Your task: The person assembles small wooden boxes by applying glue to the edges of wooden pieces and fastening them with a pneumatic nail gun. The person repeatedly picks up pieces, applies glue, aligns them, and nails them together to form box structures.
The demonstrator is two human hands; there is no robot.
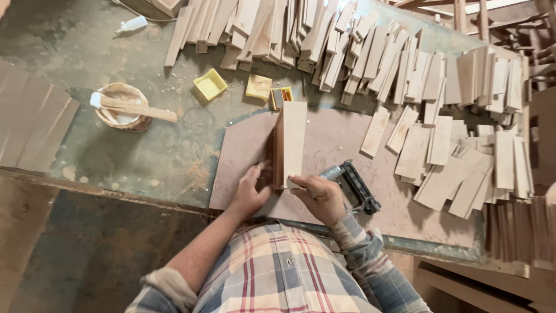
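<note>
While both hands press a wooden box point(288, 142), left grip point(249, 191) and right grip point(318, 194) grasping it, yellow tubs point(209, 84) behind.

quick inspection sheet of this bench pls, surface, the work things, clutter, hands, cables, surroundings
surface: green workbench, dusty and stained, with a brown board laid on it as a work mat
job's things: wooden box piece of light slats stands on the board; nail gun lies just right of it
clutter: loose wood slats heaped along the back and right; glue bowl with a stick across it; two yellow trays; a white bottle
grippers: left hand and right hand both rest on the near end of the box piece
cables: a thin pale cord runs by the white bottle, ends hidden
surroundings: wooden frames stacked at far right
</note>
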